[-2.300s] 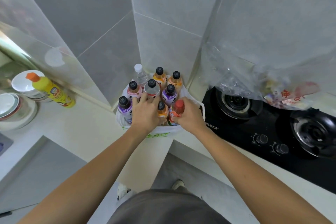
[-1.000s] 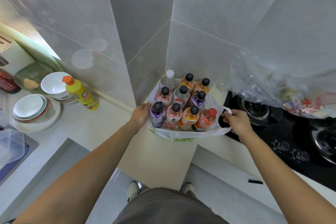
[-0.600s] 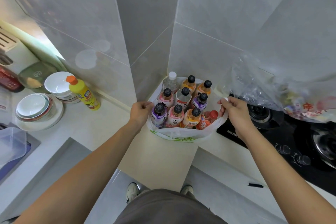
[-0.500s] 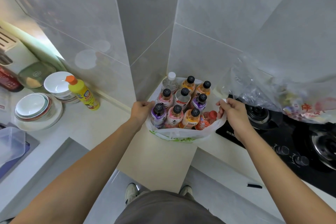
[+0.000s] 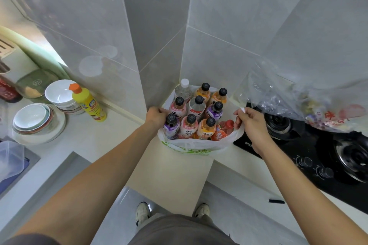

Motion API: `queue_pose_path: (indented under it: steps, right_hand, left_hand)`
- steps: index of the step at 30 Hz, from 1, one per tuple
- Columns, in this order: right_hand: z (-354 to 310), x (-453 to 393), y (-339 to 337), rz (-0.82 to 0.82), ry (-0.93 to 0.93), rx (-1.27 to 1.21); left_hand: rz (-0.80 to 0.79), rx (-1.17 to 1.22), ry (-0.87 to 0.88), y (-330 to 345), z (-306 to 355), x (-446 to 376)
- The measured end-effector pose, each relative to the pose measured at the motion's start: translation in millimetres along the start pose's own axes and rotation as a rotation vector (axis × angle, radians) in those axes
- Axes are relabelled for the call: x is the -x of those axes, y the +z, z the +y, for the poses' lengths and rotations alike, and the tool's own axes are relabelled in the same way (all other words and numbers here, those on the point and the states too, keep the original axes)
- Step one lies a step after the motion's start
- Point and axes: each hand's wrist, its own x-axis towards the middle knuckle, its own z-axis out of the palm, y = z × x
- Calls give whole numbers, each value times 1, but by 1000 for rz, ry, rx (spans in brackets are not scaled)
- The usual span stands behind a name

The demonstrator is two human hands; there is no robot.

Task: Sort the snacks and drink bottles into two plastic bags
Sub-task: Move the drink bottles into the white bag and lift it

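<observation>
A white plastic bag with green print stands in the counter's corner, packed with several upright drink bottles, most with black caps, one white-capped, one red-capped. My left hand grips the bag's left rim. My right hand pinches the bag's right handle and holds it up. A clear plastic bag holding snack packets lies over the stove to the right.
A black gas stove with two burners and knobs sits at the right. A yellow squeeze bottle, stacked bowls and a white bowl stand on the left counter. Tiled walls close the corner behind.
My hands left the bottle tops and took hold of the white bag's two sides. My right hand has drawn the right handle upward and inward.
</observation>
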Motion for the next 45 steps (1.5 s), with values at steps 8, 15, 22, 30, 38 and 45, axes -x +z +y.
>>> queue_pose_path:
  steps: [8, 15, 22, 30, 38, 45]
  right_hand:
    - [-9, -4, 4, 33, -5, -20]
    - [-4, 0, -2, 77, 17, -134]
    - [-5, 0, -1, 59, 20, -125]
    - [-8, -3, -7, 38, 29, -87]
    - [-64, -20, -15, 48, -100, -185]
    - [-71, -29, -9, -91, 23, -163]
  left_hand:
    - [73, 60, 185, -5, 19, 29]
    - [207, 138, 316, -15, 38, 47]
    - [83, -128, 465, -10, 43, 56]
    - [146, -524, 459, -16, 64, 59]
    - [197, -158, 605, -13, 89, 83]
    - [47, 3, 436, -16, 121, 95]
